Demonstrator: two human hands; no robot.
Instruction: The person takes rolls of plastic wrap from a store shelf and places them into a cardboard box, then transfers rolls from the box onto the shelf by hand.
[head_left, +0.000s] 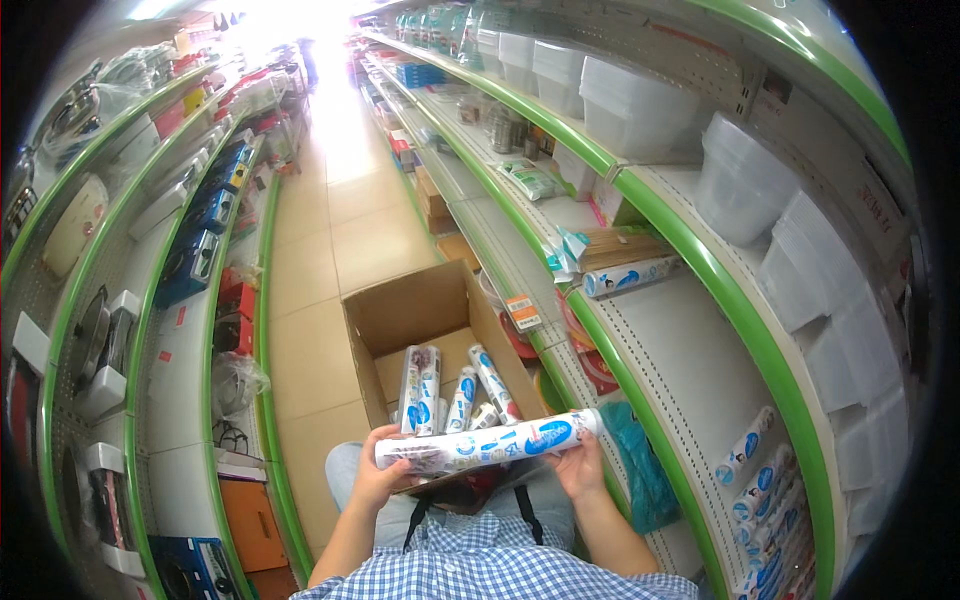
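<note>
A long white roll with blue printing (487, 442) lies across both of my hands, above the near edge of an open cardboard box (409, 304). My left hand (386, 465) grips its left end, the thumb in front. Around the right end are the fingers of my right hand (576, 461). Inside the box are several similar rolls, among them a clear-wrapped pair (420, 390) at the left and a slanting one (495, 382) at the right. More such rolls (761, 487) are stacked on the right-hand shelf, and another roll (626, 276) lies farther along it.
Green-edged shelves (697, 517) curve along the right side, holding clear plastic containers (637, 105) and a teal plastic bag (637, 465). Shelves with boxed goods (187, 262) and pans stand on the left. A tiled aisle floor (307, 315) runs between them.
</note>
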